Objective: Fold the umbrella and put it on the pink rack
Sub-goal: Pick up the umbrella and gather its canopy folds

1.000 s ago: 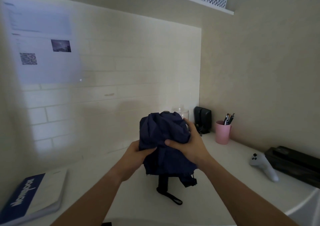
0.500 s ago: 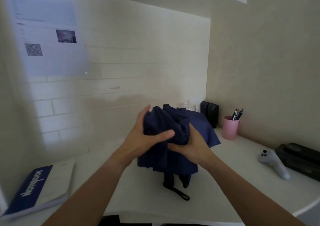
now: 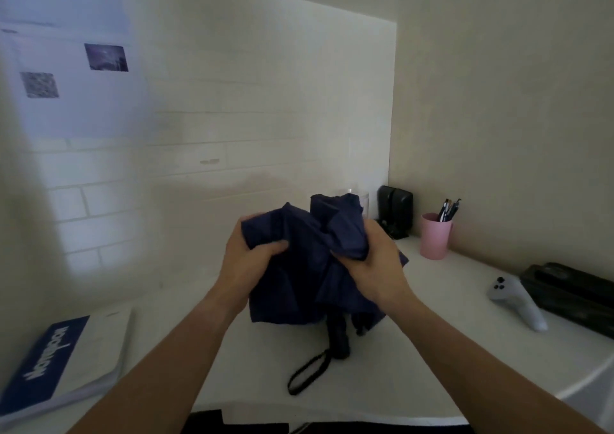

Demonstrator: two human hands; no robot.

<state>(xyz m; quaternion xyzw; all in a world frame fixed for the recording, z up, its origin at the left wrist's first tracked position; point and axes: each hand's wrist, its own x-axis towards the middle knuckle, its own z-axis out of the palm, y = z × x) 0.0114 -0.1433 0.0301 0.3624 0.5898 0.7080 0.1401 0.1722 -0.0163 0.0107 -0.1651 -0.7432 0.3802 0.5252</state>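
Umbrella (image 3: 309, 267): my left hand (image 3: 246, 260) and right hand (image 3: 375, 267) clamp loose canopy. Risk: folds springing loose; cup (image 3: 435, 236), two o'clock, toppled.

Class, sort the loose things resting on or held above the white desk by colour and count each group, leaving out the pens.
Navy: 1, the umbrella
Pink: 1, the cup
Blue and white: 1, the notebook
White: 1, the controller
Black: 2, the case and the stand
Total: 6

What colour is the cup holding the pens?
Pink; the cup shows plainly in the head view, standing by the wall.
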